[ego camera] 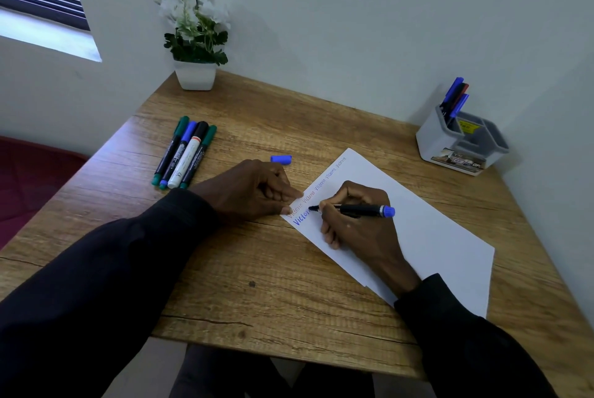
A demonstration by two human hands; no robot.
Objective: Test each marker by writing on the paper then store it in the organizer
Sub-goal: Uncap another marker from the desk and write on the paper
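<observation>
So on my feed the right hand point(356, 224) has its fingers curled tight round a blue marker point(353, 209), uncapped, tip down on the paper point(434, 246) at the end of a blue word near the paper's left corner. That word sits just under a row of fainter words running along the paper's far-left edge. The left hand point(254, 192) holds nothing; its fingertips press down on that same left corner, with the rest of the hand on the desk point(257, 269). A loose blue cap point(281, 159) lies on the desk just off the paper's far-left edge. Four capped markers point(184, 153) lie side by side, touching, well left of the paper. The organizer point(463, 143) stands beyond the paper's far-right edge by the wall, with three markers point(456, 95) upright in its back compartment. A potted plant point(196, 41) sits well beyond the paper, far left.
</observation>
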